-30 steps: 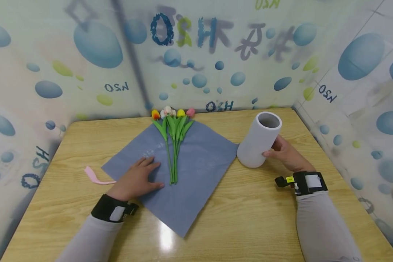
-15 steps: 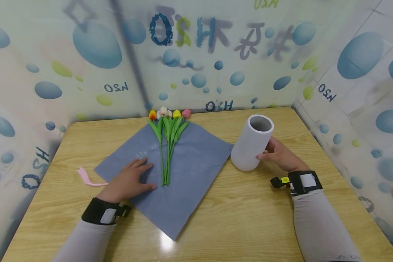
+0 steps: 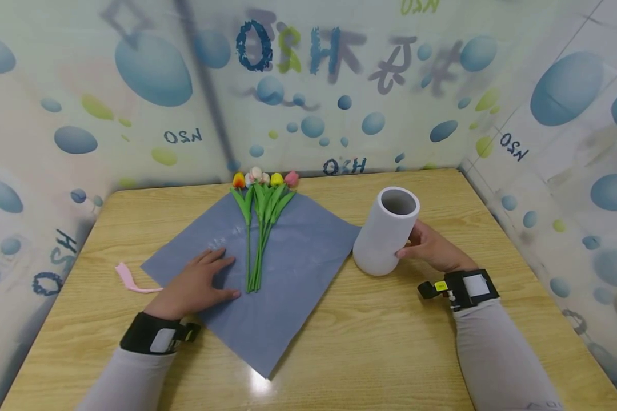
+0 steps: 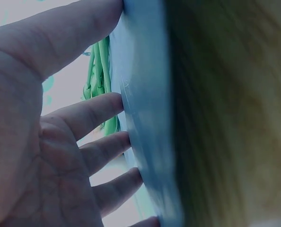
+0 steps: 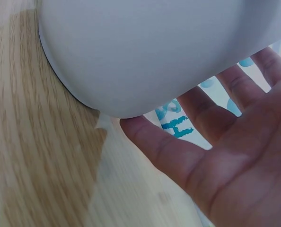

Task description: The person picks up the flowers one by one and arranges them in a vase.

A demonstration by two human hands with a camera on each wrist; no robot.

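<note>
My left hand [image 3: 192, 285] rests with spread fingers on the left part of a blue-grey sheet of wrapping paper [image 3: 298, 285], beside the flower stems. Its fingertips touch the sheet [image 4: 147, 113] in the left wrist view. Several artificial tulips [image 3: 261, 222] lie on the paper, blooms toward the wall and green stems toward me. To the right, a white vase [image 3: 383, 242] stands on the table close to the paper's right corner, its mouth up. My right hand [image 3: 437, 245] holds the vase low on its right side, thumb in front; the other fingers are partly hidden behind it.
A pink ribbon [image 3: 131, 279] lies on the wooden table [image 3: 370, 348] left of the paper, partly hidden near my left hand. A patterned wall [image 3: 308, 103] rises along the table's back edge.
The vase has moved left and a little toward me with my right hand. Paper, tulips and ribbon have slid left together with my left hand, which stays on the paper.
</note>
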